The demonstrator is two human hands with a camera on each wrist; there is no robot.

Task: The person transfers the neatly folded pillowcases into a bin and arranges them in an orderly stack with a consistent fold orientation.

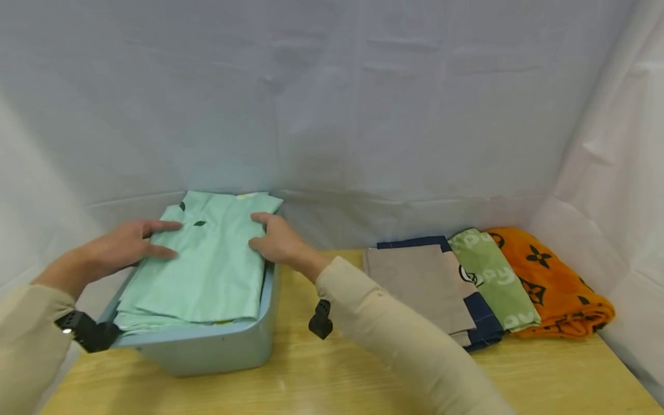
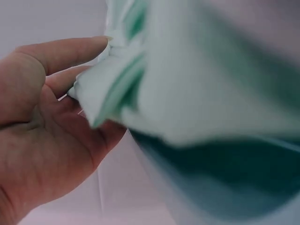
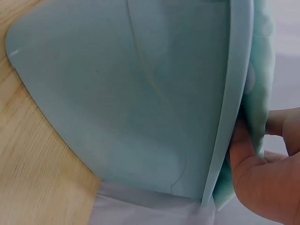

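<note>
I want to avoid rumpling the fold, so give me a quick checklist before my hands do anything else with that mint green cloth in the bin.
1. Left hand on the folded mint green cloth: ok, fingers touch its left edge.
2. Right hand on the cloth: ok, at its right edge by the bin rim.
3. Cloth inside the light blue bin: ok, though piled above the rim.
4. Fold tidy: ok on top; lower layers cannot tell.
5. Bin fully on the wooden table: cannot tell, left edge hidden.
6. Folded cloths apart from the bin: ok.
</note>
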